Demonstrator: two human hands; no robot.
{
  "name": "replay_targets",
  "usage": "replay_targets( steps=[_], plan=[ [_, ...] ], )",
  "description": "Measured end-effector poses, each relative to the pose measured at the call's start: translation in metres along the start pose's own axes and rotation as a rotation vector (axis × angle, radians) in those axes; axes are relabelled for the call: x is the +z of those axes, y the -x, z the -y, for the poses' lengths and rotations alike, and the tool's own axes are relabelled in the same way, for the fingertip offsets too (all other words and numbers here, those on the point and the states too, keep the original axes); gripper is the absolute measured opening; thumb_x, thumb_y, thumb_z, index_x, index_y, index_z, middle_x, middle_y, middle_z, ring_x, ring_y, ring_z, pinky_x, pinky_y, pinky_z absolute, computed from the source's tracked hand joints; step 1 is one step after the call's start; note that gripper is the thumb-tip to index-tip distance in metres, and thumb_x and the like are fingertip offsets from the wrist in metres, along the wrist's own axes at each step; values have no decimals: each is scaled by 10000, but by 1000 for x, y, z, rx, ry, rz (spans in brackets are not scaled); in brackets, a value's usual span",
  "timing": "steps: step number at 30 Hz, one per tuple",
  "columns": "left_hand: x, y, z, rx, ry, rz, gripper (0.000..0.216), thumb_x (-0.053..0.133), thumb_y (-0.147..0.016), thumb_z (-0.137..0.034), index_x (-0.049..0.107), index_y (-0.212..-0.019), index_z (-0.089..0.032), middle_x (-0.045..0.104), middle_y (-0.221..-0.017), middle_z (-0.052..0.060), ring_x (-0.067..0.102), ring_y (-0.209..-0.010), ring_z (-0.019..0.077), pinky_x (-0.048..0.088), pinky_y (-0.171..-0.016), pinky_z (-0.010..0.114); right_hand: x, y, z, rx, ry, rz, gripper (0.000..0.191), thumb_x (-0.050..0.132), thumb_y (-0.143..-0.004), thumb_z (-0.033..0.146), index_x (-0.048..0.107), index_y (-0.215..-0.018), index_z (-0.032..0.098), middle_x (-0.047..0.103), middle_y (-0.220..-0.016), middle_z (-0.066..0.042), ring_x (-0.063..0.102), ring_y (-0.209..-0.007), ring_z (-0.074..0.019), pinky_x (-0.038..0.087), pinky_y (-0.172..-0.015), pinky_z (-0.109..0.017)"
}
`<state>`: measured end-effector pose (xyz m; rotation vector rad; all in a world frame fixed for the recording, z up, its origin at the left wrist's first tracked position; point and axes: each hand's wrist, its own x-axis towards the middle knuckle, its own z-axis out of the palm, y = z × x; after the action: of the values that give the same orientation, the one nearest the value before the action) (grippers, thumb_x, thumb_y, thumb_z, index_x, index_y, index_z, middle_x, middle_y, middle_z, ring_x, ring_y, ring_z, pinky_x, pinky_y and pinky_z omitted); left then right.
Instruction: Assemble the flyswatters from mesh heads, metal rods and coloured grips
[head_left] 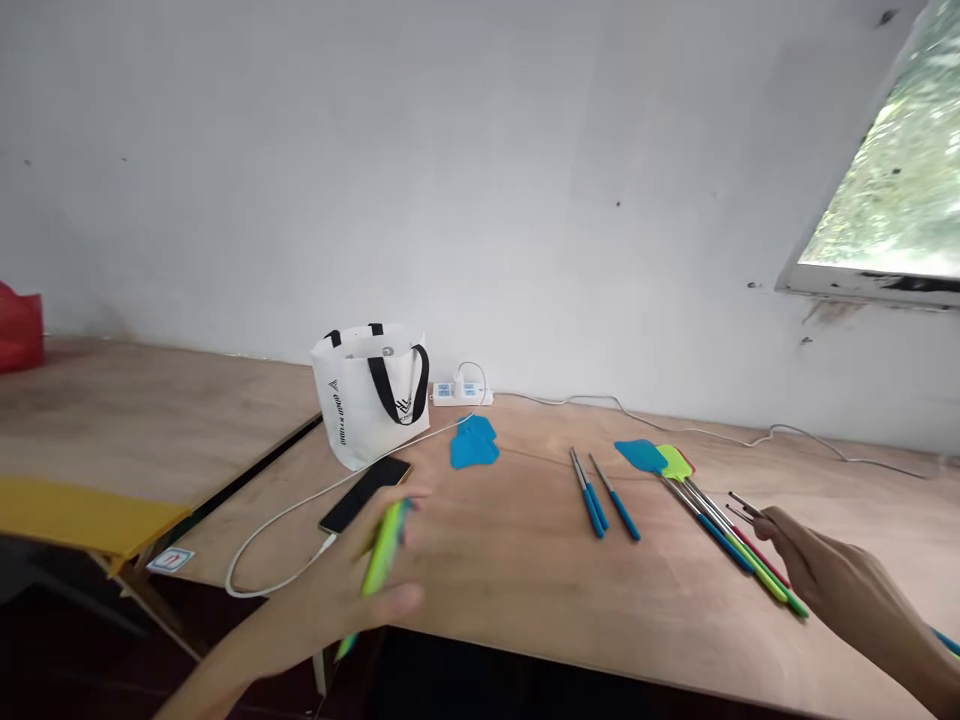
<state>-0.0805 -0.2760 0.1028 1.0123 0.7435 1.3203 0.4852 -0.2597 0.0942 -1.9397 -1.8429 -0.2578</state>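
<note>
My left hand [330, 590], smeared by motion, is over the table's front edge. Its fingers are closed round a yellow-green fly swatter head [384, 548], seen nearly edge-on, with some blue beside it. On the right, my right hand [832, 575] grips thin metal fly swatter rods [742, 505]; their tips stick out past the fingers, and a coloured handle end shows at the frame's edge. Close by it lie assembled fly swatters [724, 530] with blue, green and red parts. Loose blue-handled rods [589, 495] and blue swatter heads [474, 443] rest mid-table.
A white tote bag [375, 400] stands at the back left beside a power strip [461, 392]. A phone [366, 493] on a white charging cable [259, 530] lies near my left hand. Another table [150, 420] adjoins on the left, with something red [19, 328] on it.
</note>
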Motion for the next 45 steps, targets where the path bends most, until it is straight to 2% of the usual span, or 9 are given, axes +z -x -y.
replay_targets(
  steps=[4, 6, 10, 15, 20, 29, 33, 39, 45],
  plan=[
    [26, -112, 30, 179, -1143, 347, 719, 808, -677, -484, 602, -1352, -346, 512, -1331, 75, 494, -1209, 371, 412, -1032, 478, 14, -1, 27, 74, -49, 108, 214, 325, -958, 413, 483, -849, 317, 706, -725, -81, 646, -596, -304, 356, -516, -344],
    [31, -161, 57, 262, -1459, 338, 745, 763, -728, -457, 533, -1424, -326, 496, -1327, 104, 498, -1199, 369, 401, -1043, 499, 21, -4, 28, 87, -52, 125, 229, 321, -956, 422, 483, -843, 307, 700, -705, -69, 644, -592, -298, 356, -517, -336],
    [22, -229, 95, 292, -1665, 281, 745, 760, -745, -462, 523, -1434, -306, 451, -1402, 131, 437, -1290, 417, 377, -1074, 520, 39, 0, 20, 52, -63, 136, 260, 326, -950, 419, 544, -890, 293, 692, -696, -55, 640, -567, -282, 378, -520, -332],
    [2, -277, 102, 282, -1638, 354, 820, 713, -754, -685, 504, -1445, -294, 498, -1429, 120, 430, -1349, 383, 323, -1132, 492, 57, 4, 30, -22, -108, 80, 283, 293, -972, 351, 532, -836, 286, 718, -798, -57, 672, -616, -258, 440, -555, -336],
    [-2, -277, 111, 224, -1613, 436, 1006, 636, -722, -834, 436, -1525, -260, 387, -1590, 153, 299, -1469, 426, 212, -1192, 532, 67, 5, 61, -73, -133, 123, 282, 286, -996, 348, 516, -849, 273, 706, -728, -44, 673, -628, -251, 421, -550, -316],
    [8, -213, 124, 241, -1646, 484, 837, 394, -897, -810, 367, -1574, -319, 185, -1694, 108, 54, -1552, 431, -31, -1190, 660, 95, -22, 80, -15, -117, 178, 195, 376, -941, 218, 569, -911, 224, 719, -851, -65, 663, -762, -219, 406, -649, -276],
    [6, -206, 120, 228, -1635, 529, 803, 389, -907, -801, 345, -1578, -361, 184, -1696, 83, 48, -1555, 423, -12, -1195, 658, 103, -66, 70, 155, -175, 206, 235, 342, -993, 249, 546, -887, 198, 696, -985, -113, 648, -902, -226, 412, -696, -284],
    [2, -217, 115, 317, -1674, 519, 782, 407, -907, -794, 384, -1560, -365, 252, -1677, 78, 148, -1543, 419, 50, -1203, 659, 127, -125, 54, 345, -209, 285, 294, 423, -1033, 356, 590, -938, 133, 630, -720, -43, 595, -602, -157, 419, -558, -263],
    [18, -202, 116, 599, -1640, 366, 688, 395, -979, -686, 440, -1530, -276, 364, -1631, 84, 260, -1527, 338, 129, -1246, 597, 154, -152, 53, 360, -258, 335, 318, 622, -980, 396, 631, -1190, 157, 683, -1090, -56, 673, -875, -162, 582, -770, -340]
  ],
)
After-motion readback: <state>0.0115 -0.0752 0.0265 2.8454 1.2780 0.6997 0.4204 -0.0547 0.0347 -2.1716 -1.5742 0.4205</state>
